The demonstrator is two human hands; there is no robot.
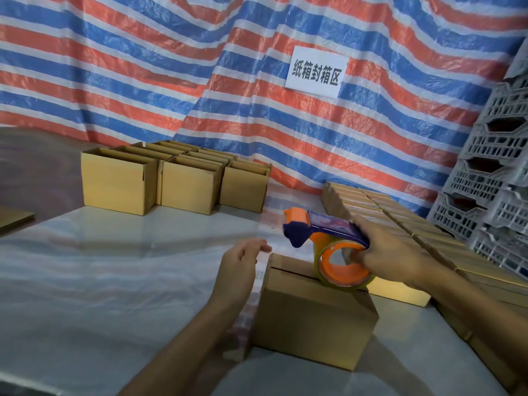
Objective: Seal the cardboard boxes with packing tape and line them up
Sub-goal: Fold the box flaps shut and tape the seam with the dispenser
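While the right hand grips the orange-and-blue tape dispenser, its fingers curl around the body and into the orange core of the tape roll. The roll rests on the top of a closed cardboard box near the front of the table, right by the seam where the flaps meet. The dispenser's blue cutter end points away from the person and sits above the box's far end. The left hand lies open along the box's left side, fingers fairly straight and reaching toward the far left corner. A blurred, shiny strip runs down that side, and whether the palm actually presses it cannot be told. At the back left of the table stands a cluster of open boxes, flaps up, packed against each other. Along the right side a tight row of boxes runs from the back toward the near edge. Grey plastic crates are stacked at the far right. A red, blue and white striped tarp hangs behind everything, with a white sign of dark characters fixed to it. A flat piece of cardboard shows at the left edge.
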